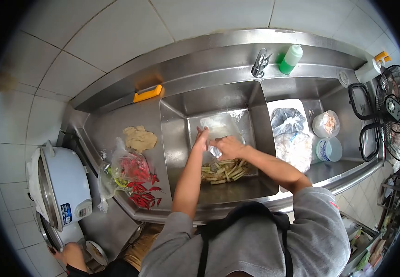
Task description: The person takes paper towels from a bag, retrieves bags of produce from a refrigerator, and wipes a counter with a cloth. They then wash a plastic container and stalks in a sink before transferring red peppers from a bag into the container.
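Observation:
My left hand (202, 138) is over the middle sink basin, seen edge-on with its fingers stretched out and nothing visible in it. Close on its right, my right hand (229, 147) is closed, fingers curled, at a shiny silver piece (215, 152) whose kind I cannot make out. Below both hands, a heap of pale yellow-green cut stalks (225, 171) lies on the basin floor. Behind the hands is a pale translucent flat thing (219, 123), partly hidden by them. The steel basin (186, 184) surrounds all this.
On the left drainboard lie red chilies (140, 198), a clear plastic bag (126, 161), a beige cloth (139, 138) and a yellow handle (148, 94). A faucet (260, 63) and a green-liquid bottle (291, 60) stand behind. Bagged food (292, 147) is right; another person's hand (68, 254) is lower left.

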